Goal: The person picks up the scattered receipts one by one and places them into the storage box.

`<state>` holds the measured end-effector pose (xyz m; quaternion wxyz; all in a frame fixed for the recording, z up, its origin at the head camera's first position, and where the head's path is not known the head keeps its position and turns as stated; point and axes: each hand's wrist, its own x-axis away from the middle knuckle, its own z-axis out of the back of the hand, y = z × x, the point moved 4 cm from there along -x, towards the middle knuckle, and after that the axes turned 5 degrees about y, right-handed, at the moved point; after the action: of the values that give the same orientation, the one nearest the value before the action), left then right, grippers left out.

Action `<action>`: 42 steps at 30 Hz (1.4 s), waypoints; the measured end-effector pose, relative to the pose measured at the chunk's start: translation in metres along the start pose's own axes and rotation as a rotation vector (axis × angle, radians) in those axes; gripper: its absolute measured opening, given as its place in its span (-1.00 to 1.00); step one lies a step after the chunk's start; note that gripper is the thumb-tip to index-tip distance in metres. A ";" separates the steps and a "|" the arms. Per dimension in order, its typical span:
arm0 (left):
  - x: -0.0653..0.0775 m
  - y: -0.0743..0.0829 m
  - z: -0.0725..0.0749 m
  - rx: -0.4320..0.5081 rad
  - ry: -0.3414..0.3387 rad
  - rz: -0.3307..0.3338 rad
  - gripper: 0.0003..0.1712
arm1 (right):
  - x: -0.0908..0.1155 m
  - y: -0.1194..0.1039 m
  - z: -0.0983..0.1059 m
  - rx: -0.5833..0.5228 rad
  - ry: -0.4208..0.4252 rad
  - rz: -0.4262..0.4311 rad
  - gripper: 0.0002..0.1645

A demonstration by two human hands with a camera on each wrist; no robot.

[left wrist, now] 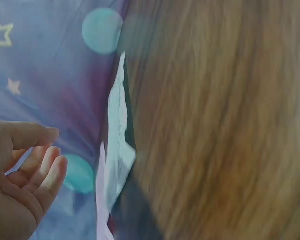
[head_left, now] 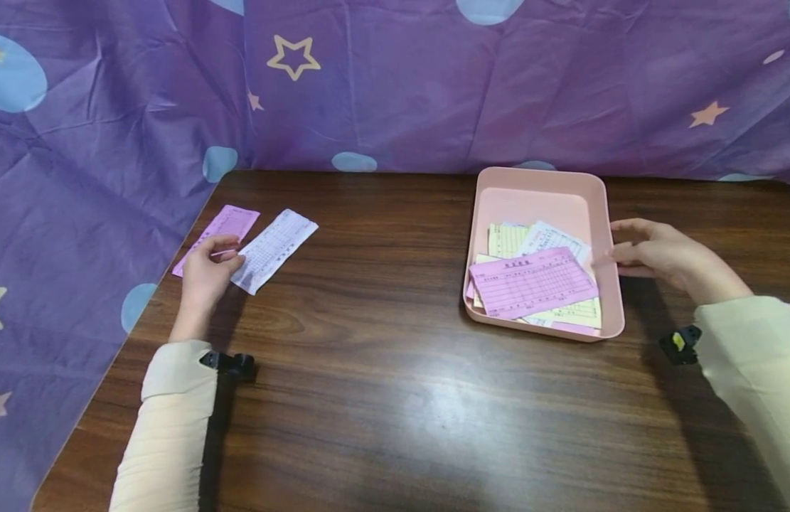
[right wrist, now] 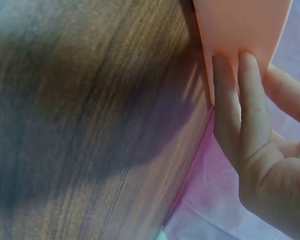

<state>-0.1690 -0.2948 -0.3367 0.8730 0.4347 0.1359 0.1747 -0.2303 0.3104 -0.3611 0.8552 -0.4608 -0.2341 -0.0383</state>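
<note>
On the table's left side lie two printed slips, a pink slip (head_left: 244,219) and a crumpled white slip (head_left: 279,242). Just over them hovers my left hand (head_left: 205,274), its fingers loosely bent with nothing between them in the left wrist view. A pink tray (head_left: 538,179) stands right of centre, holding a pile of slips. On top of that pile is a pink slip (head_left: 535,281), above a white slip (head_left: 554,238) and a yellow slip (head_left: 506,240). My right hand (head_left: 670,256) touches the tray's right wall from outside with extended fingers (right wrist: 251,95).
The brown wooden table (head_left: 369,355) ends on the left along a slanting edge. A purple curtain (head_left: 395,85) with stars and dots hangs behind it and down the left side. Small black cameras (head_left: 235,364) are strapped at both wrists.
</note>
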 end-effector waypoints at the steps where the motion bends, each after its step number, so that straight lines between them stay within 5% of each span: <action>1: -0.001 -0.002 0.002 -0.016 -0.002 0.000 -0.52 | 0.000 0.000 0.000 0.000 0.001 0.000 -0.21; 19: -0.011 -0.035 0.009 -0.149 -0.015 0.039 -0.55 | 0.005 -0.004 -0.004 -0.010 -0.006 -0.003 -0.16; 31: -0.012 -0.031 0.004 -0.278 -0.080 -0.049 -0.54 | 0.006 -0.006 -0.002 -0.006 0.000 -0.007 -0.16; 42: -0.012 -0.029 -0.004 -0.283 -0.159 -0.044 -0.48 | 0.006 -0.006 -0.002 0.008 -0.006 -0.001 -0.17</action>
<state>-0.1765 -0.3134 -0.3612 0.9371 0.3167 0.0498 0.1380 -0.2260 0.3065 -0.3545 0.8565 -0.4572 -0.2368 -0.0364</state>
